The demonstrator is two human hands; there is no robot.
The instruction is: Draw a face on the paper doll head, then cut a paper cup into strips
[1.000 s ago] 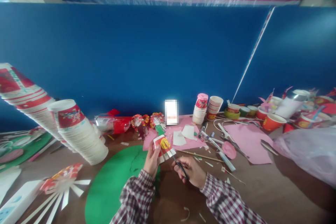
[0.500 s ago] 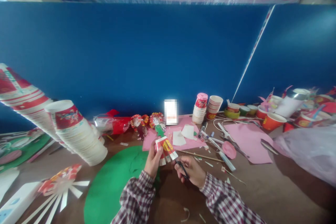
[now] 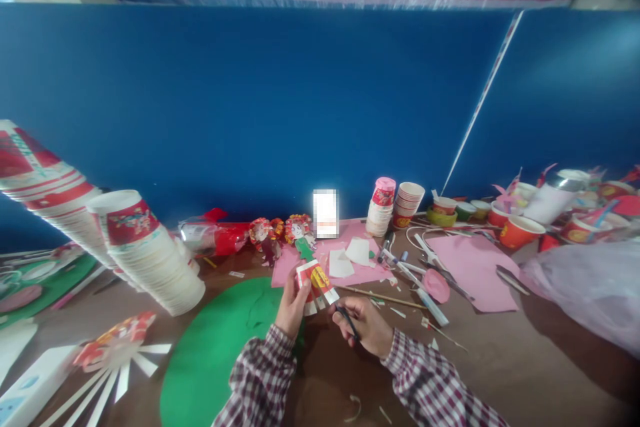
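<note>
Between the fingers and thumb of my left hand (image 3: 293, 305) is a red and white paper cup (image 3: 318, 277) with a yellow emblem, its side slit into strips. My right hand (image 3: 364, 325) is closed around the dark handles of a pair of scissors (image 3: 348, 321). The blades point toward the cup's lower right edge and are mostly hidden by the fingers and paper. A green round sheet (image 3: 215, 353) lies under and left of my left forearm. Beyond the cup, pink paper (image 3: 360, 229) carries white paper pieces (image 3: 341, 263).
Tall stacks of paper cups (image 3: 160, 267) lean at left, near a cut cup with fanned strips (image 3: 117, 360). Shorter cup stacks (image 3: 384, 207) stand at the back. Pens, a wooden stick (image 3: 385, 297), another pink sheet (image 3: 480, 273) and a plastic bag (image 3: 590, 287) lie to the right.
My right hand and the scissors have shifted very slightly at the cup's lower edge. The left hand keeps its hold on the cup in nearly the same place.
</note>
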